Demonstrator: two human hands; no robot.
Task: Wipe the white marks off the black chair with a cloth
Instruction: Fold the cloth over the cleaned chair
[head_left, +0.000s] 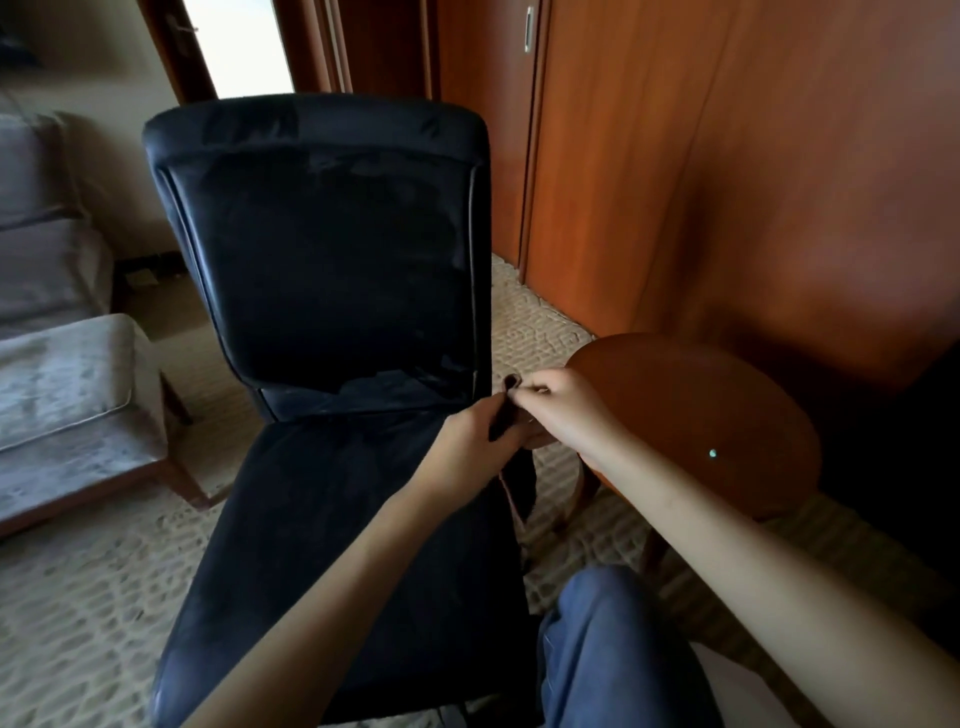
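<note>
The black chair (332, 291) faces me in the middle of the view, with faint whitish smears near the top of its backrest and along the seam above the seat. A dark cloth (519, 467) hangs at the chair's right edge, held between both hands. My left hand (467, 436) grips the cloth from the left. My right hand (561, 405) pinches its upper end from the right. Most of the cloth dangles below the hands, dark against the chair.
A round wooden side table (701, 415) stands right of the chair, just behind my right hand. A grey upholstered armchair (67, 395) is at the left. Wooden wardrobe doors (727, 156) fill the right wall. Patterned carpet (78, 597) covers the floor. My blue-trousered knee (613, 649) is at the bottom.
</note>
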